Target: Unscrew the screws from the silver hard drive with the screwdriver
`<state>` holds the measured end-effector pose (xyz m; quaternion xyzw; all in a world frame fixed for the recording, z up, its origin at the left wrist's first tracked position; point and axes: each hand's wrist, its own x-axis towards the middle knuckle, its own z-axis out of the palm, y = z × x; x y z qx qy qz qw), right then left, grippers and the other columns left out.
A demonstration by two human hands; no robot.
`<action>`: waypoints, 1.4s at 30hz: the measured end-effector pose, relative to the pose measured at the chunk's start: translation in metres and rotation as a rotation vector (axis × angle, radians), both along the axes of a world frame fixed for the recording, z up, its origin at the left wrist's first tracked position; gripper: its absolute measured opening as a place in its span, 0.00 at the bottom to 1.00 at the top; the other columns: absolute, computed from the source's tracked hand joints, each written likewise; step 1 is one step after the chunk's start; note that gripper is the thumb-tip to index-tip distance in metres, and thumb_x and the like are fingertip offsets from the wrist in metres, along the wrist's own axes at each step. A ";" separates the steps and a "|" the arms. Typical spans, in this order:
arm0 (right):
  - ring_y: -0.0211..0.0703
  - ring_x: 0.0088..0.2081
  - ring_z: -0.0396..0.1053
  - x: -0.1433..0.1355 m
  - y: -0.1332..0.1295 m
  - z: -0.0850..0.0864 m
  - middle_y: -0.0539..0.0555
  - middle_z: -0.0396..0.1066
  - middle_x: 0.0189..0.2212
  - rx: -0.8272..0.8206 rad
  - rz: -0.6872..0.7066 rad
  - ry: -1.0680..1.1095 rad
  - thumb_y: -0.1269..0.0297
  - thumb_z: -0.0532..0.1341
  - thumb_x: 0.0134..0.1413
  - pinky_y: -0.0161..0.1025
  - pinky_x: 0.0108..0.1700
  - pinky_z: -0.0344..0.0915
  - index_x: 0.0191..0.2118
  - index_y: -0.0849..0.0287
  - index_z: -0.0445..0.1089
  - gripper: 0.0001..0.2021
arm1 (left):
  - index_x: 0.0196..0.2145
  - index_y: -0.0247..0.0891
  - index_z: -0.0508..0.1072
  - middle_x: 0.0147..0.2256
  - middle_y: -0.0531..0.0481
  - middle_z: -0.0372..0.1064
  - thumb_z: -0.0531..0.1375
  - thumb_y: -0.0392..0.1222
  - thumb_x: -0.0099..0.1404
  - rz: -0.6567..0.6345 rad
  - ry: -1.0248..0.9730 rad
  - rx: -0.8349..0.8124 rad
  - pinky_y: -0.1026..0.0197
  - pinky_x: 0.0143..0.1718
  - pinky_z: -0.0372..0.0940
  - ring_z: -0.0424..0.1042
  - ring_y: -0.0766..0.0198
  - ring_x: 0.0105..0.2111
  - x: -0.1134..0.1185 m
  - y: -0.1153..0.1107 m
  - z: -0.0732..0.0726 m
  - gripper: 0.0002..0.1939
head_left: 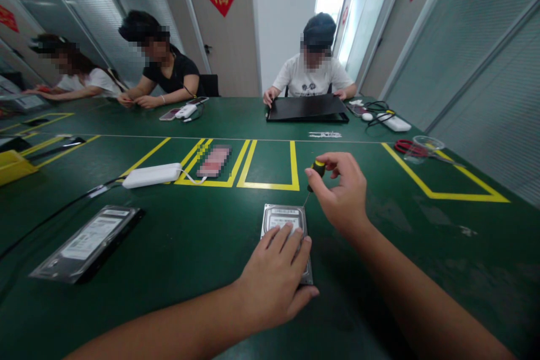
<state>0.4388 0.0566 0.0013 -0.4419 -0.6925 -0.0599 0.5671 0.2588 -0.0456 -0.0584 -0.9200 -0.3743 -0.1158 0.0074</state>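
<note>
Fingers (291,236) over hard drive (287,218) (label hidden)

Wearer's two forearms are entering from six o'clock, both showing bare to the frame edge; left hand (276,278) and right hand (343,191) are wearing no gloves, rings or watch.

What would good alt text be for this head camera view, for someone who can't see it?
A person's left hand presses flat on a hard drive on a green table, while the right hand holds a small screwdriver at the drive's top right corner. A second hard drive lies to the left, and three other people sit at the far side.
</note>
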 end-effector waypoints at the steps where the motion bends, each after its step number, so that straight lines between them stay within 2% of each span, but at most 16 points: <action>1: 0.44 0.36 0.67 0.000 0.000 0.000 0.52 0.73 0.37 -0.009 0.000 0.005 0.68 0.63 0.56 0.44 0.37 0.64 0.43 0.56 0.69 0.09 | 0.67 0.34 0.59 0.65 0.38 0.58 0.49 0.64 0.72 0.001 0.000 -0.001 0.41 0.66 0.50 0.54 0.42 0.66 0.000 0.000 0.000 0.37; 5: 0.44 0.36 0.67 0.000 -0.003 0.001 0.54 0.74 0.39 -0.025 0.022 -0.001 0.70 0.60 0.57 0.45 0.38 0.64 0.45 0.57 0.70 0.11 | 0.67 0.34 0.58 0.66 0.38 0.58 0.49 0.64 0.72 0.003 -0.002 0.002 0.41 0.66 0.50 0.53 0.42 0.66 0.000 0.000 -0.001 0.37; 11: 0.44 0.37 0.67 0.000 -0.002 0.003 0.52 0.70 0.35 -0.010 0.012 0.011 0.63 0.67 0.54 0.44 0.37 0.64 0.40 0.56 0.69 0.09 | 0.67 0.34 0.59 0.65 0.38 0.58 0.50 0.63 0.71 -0.001 -0.002 0.002 0.41 0.65 0.50 0.54 0.42 0.65 0.001 0.000 0.001 0.37; 14: 0.45 0.36 0.67 0.001 -0.001 0.002 0.52 0.71 0.35 -0.013 -0.001 0.000 0.66 0.64 0.55 0.44 0.37 0.64 0.41 0.55 0.69 0.07 | 0.67 0.34 0.59 0.65 0.37 0.58 0.50 0.64 0.72 -0.001 0.000 -0.007 0.41 0.65 0.50 0.54 0.42 0.66 0.000 0.000 0.001 0.37; 18: 0.45 0.36 0.68 0.000 -0.002 0.002 0.53 0.73 0.37 -0.020 0.017 -0.006 0.70 0.59 0.57 0.45 0.38 0.65 0.44 0.55 0.70 0.10 | 0.67 0.35 0.58 0.66 0.38 0.57 0.49 0.64 0.72 0.003 -0.001 -0.009 0.41 0.66 0.49 0.53 0.42 0.66 0.001 -0.001 0.000 0.37; 24: 0.46 0.39 0.68 0.000 -0.001 0.003 0.54 0.70 0.37 -0.016 0.007 -0.006 0.64 0.65 0.56 0.45 0.38 0.65 0.41 0.56 0.71 0.08 | 0.67 0.35 0.59 0.65 0.38 0.58 0.49 0.64 0.71 0.009 -0.006 -0.014 0.41 0.65 0.50 0.54 0.42 0.66 0.001 0.000 0.001 0.37; 28: 0.45 0.37 0.68 0.001 0.000 0.001 0.53 0.72 0.36 0.003 0.003 -0.009 0.67 0.63 0.56 0.45 0.38 0.65 0.42 0.56 0.71 0.07 | 0.67 0.35 0.59 0.66 0.38 0.58 0.49 0.64 0.72 0.004 -0.002 -0.013 0.41 0.66 0.49 0.53 0.42 0.66 0.001 0.000 0.001 0.37; 33: 0.46 0.37 0.68 0.000 -0.002 0.000 0.54 0.75 0.39 -0.030 0.001 0.011 0.71 0.59 0.57 0.46 0.38 0.66 0.46 0.54 0.71 0.12 | 0.67 0.35 0.59 0.66 0.38 0.57 0.50 0.64 0.71 0.006 -0.004 -0.020 0.41 0.66 0.49 0.53 0.42 0.66 0.001 0.000 0.001 0.38; 38: 0.46 0.38 0.68 -0.001 -0.002 0.003 0.55 0.71 0.38 -0.001 0.016 -0.002 0.65 0.63 0.57 0.45 0.37 0.65 0.42 0.56 0.70 0.07 | 0.67 0.35 0.59 0.65 0.38 0.58 0.49 0.64 0.72 0.004 -0.002 -0.013 0.41 0.66 0.50 0.54 0.42 0.66 0.001 0.001 0.001 0.37; 42: 0.45 0.37 0.67 0.000 -0.001 0.003 0.53 0.71 0.35 0.005 0.003 -0.008 0.66 0.64 0.57 0.45 0.37 0.65 0.41 0.55 0.70 0.06 | 0.67 0.35 0.58 0.66 0.38 0.58 0.50 0.64 0.72 0.002 0.001 -0.013 0.41 0.66 0.50 0.54 0.42 0.66 0.001 0.001 0.001 0.37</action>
